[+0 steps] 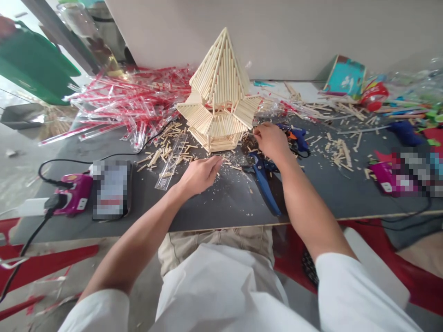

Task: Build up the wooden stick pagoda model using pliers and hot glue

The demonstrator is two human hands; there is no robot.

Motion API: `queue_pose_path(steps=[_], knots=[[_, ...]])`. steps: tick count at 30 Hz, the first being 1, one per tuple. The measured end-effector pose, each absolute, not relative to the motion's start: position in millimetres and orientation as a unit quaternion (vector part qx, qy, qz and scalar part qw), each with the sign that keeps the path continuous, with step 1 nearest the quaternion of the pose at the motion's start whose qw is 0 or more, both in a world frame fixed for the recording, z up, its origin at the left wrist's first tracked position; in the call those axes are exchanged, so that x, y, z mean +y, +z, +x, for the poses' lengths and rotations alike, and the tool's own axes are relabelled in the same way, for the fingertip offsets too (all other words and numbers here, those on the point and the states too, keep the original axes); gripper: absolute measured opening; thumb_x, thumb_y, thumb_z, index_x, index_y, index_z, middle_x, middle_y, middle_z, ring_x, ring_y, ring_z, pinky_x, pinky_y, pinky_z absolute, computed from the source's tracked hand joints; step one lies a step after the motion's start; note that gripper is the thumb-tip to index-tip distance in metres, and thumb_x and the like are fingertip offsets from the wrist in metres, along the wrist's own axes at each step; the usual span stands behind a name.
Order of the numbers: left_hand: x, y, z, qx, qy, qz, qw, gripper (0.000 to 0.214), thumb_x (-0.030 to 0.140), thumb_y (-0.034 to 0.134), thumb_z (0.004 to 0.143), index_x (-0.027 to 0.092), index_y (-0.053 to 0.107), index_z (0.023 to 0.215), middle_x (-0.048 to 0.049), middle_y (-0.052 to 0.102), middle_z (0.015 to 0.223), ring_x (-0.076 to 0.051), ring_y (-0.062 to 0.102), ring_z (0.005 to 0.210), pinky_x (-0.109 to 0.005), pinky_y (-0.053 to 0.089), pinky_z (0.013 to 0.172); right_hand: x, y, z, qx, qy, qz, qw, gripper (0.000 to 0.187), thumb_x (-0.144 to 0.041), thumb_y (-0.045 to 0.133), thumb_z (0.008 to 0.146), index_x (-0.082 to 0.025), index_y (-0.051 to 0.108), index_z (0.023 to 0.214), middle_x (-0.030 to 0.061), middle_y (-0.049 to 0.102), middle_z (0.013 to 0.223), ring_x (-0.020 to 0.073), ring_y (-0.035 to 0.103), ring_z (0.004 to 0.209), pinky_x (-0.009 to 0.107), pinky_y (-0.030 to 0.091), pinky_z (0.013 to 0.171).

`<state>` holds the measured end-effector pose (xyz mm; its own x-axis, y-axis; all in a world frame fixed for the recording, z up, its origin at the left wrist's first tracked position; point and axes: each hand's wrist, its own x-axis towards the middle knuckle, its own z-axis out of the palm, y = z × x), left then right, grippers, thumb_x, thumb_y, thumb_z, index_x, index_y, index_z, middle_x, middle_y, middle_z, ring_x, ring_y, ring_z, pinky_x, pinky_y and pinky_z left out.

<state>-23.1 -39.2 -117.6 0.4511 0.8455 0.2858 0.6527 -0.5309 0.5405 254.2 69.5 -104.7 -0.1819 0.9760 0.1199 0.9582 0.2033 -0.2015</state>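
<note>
A pagoda-like model point(224, 83) built of thin wooden sticks stands upright on the dark table, with a pointed roof and a flared lower tier. My left hand point(201, 175) is low over the tabletop in front of it, fingers closed together; anything inside them is hidden. To the model's right, my right hand point(272, 140) is closed in a pinch near its lower corner, and I cannot make out what is between the fingertips. Blue-handled cutters point(265, 186) lie just below my right hand. A blue glue gun point(299, 138) rests beside that hand, partly hidden.
Red-and-clear plastic wrappers point(138, 99) are heaped at the back left. Cut stick pieces point(162, 150) litter the table point(228, 214). A phone point(111, 189) and a purple power adapter point(74, 193) lie left. Another blue glue gun point(404, 133) and a red ball-shaped item point(374, 97) are right.
</note>
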Motion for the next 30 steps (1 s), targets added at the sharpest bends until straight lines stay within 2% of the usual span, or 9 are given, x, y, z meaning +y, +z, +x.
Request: queue_pose_path(steps=[3,6,10,15,22,27,30], knots=[[-39,-118,-22,0.437,0.306,0.818,0.215,0.036,0.034,0.041,0.111,0.017,0.07,0.124,-0.0092,0.078,0.096,-0.015,0.069,0.077,-0.027,0.049,0.073,58,-91,271,-0.762,0.073,-0.621,0.171,0.018,-0.022,0.06,0.095,-0.013,0.071,0.106,0.0161,0.076,0.101,0.0278,0.07,0.094,0.04,0.051,0.093],[-38,-120,-21,0.44,0.338,0.801,0.225,0.037,0.035,0.044,0.111,0.017,0.074,0.121,-0.0094,0.078,0.097,-0.015,0.07,0.078,-0.026,0.05,0.074,40,-74,283,-0.777,0.174,-0.558,0.234,0.011,-0.026,0.065,0.093,-0.017,0.067,0.099,0.0076,0.074,0.08,0.0213,0.069,0.075,0.036,0.052,0.081],[-37,-122,-20,0.43,0.359,0.796,0.23,0.035,0.033,0.047,0.11,0.016,0.076,0.119,-0.0083,0.078,0.096,-0.014,0.069,0.078,-0.025,0.05,0.074,21,-61,278,-0.771,0.351,-0.447,0.288,0.016,-0.034,0.072,0.091,-0.02,0.064,0.091,0.0036,0.073,0.078,0.0158,0.065,0.064,0.03,0.05,0.063],[-36,-125,-21,0.423,0.361,0.805,0.206,0.038,0.035,0.045,0.111,0.015,0.075,0.12,-0.0086,0.076,0.094,-0.016,0.069,0.082,-0.026,0.05,0.075,21,-80,248,-0.762,0.471,-0.362,0.258,0.028,-0.042,0.084,0.083,-0.02,0.069,0.089,0.0032,0.073,0.081,0.0132,0.063,0.058,0.029,0.051,0.056],[-36,-127,-24,0.461,0.263,0.834,0.152,0.035,0.036,0.044,0.111,0.021,0.075,0.117,-0.0072,0.075,0.097,-0.019,0.07,0.082,-0.028,0.047,0.07,18,-108,217,-0.76,0.477,-0.34,0.282,0.027,-0.044,0.082,0.086,-0.02,0.069,0.087,0.0026,0.072,0.077,0.0149,0.067,0.06,0.031,0.055,0.057],[-34,-127,-27,0.492,0.246,0.825,0.134,0.036,0.039,0.043,0.111,0.023,0.074,0.113,-0.0067,0.077,0.098,-0.021,0.071,0.082,-0.029,0.044,0.068,20,-113,217,-0.737,0.501,-0.331,0.31,0.031,-0.044,0.082,0.085,-0.02,0.064,0.084,0.0066,0.076,0.091,0.0165,0.069,0.069,0.033,0.057,0.062],[-32,-126,-29,0.487,0.234,0.83,0.142,0.034,0.036,0.042,0.11,0.02,0.072,0.107,-0.007,0.074,0.091,-0.02,0.068,0.077,-0.029,0.043,0.067,20,-111,217,-0.781,0.429,-0.341,0.299,0.025,-0.042,0.076,0.09,-0.019,0.064,0.086,0.007,0.076,0.094,0.0177,0.069,0.076,0.035,0.057,0.071]])
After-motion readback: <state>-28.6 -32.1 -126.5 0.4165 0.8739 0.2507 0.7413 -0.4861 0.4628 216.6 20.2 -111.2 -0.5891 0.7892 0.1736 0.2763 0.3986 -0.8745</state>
